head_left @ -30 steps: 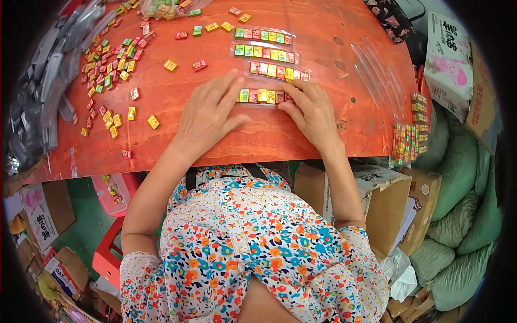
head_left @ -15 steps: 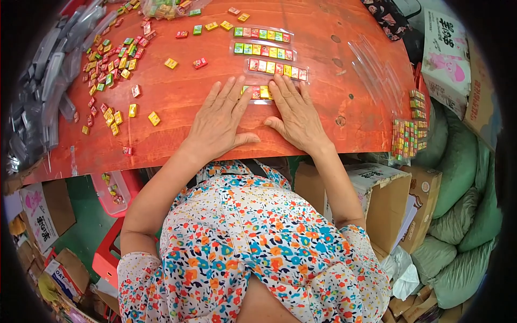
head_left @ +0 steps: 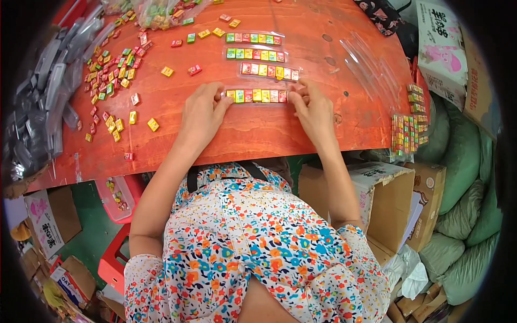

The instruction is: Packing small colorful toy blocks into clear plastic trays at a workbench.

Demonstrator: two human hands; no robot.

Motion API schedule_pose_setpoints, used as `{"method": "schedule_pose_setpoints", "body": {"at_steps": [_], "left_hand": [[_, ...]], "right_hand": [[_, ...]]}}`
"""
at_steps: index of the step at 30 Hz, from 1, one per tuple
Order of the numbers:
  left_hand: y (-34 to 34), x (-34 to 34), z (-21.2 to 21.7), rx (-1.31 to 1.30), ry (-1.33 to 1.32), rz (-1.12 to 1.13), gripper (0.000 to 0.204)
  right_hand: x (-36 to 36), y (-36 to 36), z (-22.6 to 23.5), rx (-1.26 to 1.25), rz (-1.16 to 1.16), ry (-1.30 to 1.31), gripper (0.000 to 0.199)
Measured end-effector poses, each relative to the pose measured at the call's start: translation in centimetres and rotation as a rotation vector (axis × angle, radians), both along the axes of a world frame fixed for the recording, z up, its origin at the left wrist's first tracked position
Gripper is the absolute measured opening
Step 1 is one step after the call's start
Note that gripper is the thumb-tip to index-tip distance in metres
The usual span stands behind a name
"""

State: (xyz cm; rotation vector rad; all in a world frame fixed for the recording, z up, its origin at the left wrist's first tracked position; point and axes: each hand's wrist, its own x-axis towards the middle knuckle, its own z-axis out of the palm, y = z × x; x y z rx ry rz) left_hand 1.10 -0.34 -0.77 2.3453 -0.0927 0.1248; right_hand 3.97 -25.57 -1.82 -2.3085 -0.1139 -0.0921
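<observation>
The nearest clear plastic tray [head_left: 257, 104] lies crosswise on the table before me, filled with a row of small coloured boxes [head_left: 257, 96] in red, yellow and green. My left hand [head_left: 202, 112] is closed on its left end, thumb on the near side and fingers curled beyond. At the right end, my right hand [head_left: 315, 113] pinches the tray between thumb and bent fingers. Just beyond lies another filled tray [head_left: 270, 71], a yellow piece jutting from its near edge. Two more filled trays, a middle one [head_left: 257, 55] and a far one [head_left: 253, 38], lie behind it.
Loose small boxes [head_left: 116, 72] are scattered at the left, beside a heap of clear plastic trays [head_left: 40, 102]. A plastic bag [head_left: 164, 13] of boxes lies at the far edge. Empty clear trays [head_left: 369, 67] and stacked filled packs [head_left: 405, 134] are at the right.
Both hands have gone from lying flat over the nearest tray to gripping its two ends. They have moved apart, uncovering its full row of boxes. The view has shifted slightly.
</observation>
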Motion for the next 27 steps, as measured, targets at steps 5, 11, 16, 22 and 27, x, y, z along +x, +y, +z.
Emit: {"method": "schedule_pose_setpoints", "body": {"at_steps": [5,11,16,22,27], "left_hand": [[-0.4,1.1,-0.3,-0.406,0.271,0.050,0.027],[-1.6,6.9,0.1,-0.514,0.170,0.012,0.031],[-2.5,7.7,-0.7,-0.052,-0.018,-0.008,0.041],[-2.2,6.0,0.1,-0.252,0.153,0.043,0.033],[-2.1,6.0,1.3,-0.463,0.200,0.108,0.022]], "right_hand": [[-0.5,0.6,1.8,0.379,-0.056,0.303,0.039],[3.5,-0.5,2.9,0.431,-0.100,0.236,0.039],[4.9,-0.4,1.2,0.086,-0.075,0.103,0.043],[3.8,-0.6,1.2,0.443,-0.069,0.356,0.047],[5.0,0.8,3.1,0.523,-0.022,0.362,0.046]]}}
